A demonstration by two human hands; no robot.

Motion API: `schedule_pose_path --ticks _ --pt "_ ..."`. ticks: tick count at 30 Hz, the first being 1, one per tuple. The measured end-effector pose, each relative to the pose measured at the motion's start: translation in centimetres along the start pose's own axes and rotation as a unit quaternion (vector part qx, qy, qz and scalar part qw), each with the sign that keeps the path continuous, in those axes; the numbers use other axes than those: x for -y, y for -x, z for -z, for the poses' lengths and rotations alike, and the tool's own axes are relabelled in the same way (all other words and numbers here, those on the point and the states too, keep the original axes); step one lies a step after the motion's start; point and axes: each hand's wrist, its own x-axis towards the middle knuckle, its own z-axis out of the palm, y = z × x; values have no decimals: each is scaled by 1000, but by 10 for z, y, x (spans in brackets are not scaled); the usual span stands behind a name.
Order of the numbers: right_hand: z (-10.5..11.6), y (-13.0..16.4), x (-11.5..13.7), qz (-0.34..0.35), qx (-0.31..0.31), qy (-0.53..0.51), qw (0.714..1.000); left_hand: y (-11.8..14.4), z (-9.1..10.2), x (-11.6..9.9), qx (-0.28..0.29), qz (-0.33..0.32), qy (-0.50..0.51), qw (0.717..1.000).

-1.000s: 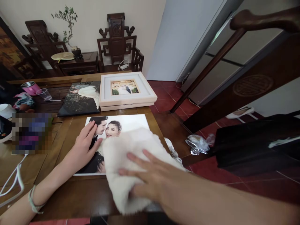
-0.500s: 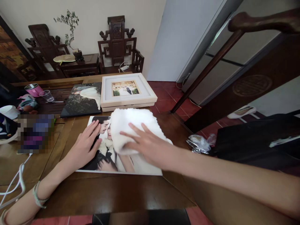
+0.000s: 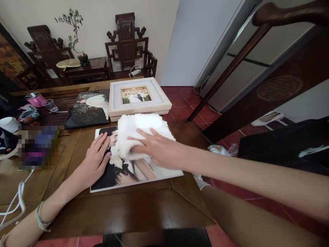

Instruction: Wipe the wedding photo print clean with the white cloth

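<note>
A large photo print (image 3: 130,171) of a couple lies on the wooden table. My left hand (image 3: 96,157) rests on its left side, fingers stretched out over the picture and holding nothing. On the print's upper right part is a folded, fluffy white towel (image 3: 138,125). My right hand (image 3: 160,149) presses on this towel with fingers spread, its thumb tucked into the towel's near fold. The towel and my right arm hide the right part of the picture.
Behind the print are a framed photo (image 3: 140,82) on a pale wooden box and a dark photo panel (image 3: 88,109). At left are a pink mug (image 3: 36,99), a plastic cup (image 3: 50,105) and a white cable (image 3: 20,195). A carved chair (image 3: 257,79) stands at right.
The towel and my right hand have shifted slightly up and left. The print has turned a little counter-clockwise, its near right corner now farther from me. My left hand stays on the print.
</note>
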Motion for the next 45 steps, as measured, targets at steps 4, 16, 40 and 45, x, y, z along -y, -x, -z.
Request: schedule_pose_path --ticks 4,16,40,45 --pt "1 -7 -3 -1 -5 29 1000 -2 -1 1 4 -7 9 1000" --pt "-18 32 72 86 31 -90 992 1 -3 13 9 -14 33 999" --pt "-28 41 91 86 23 -97 991 -4 1 12 15 1 51 999" --pt "-5 15 47 35 52 -57 996 -3 2 14 29 0 39 999"
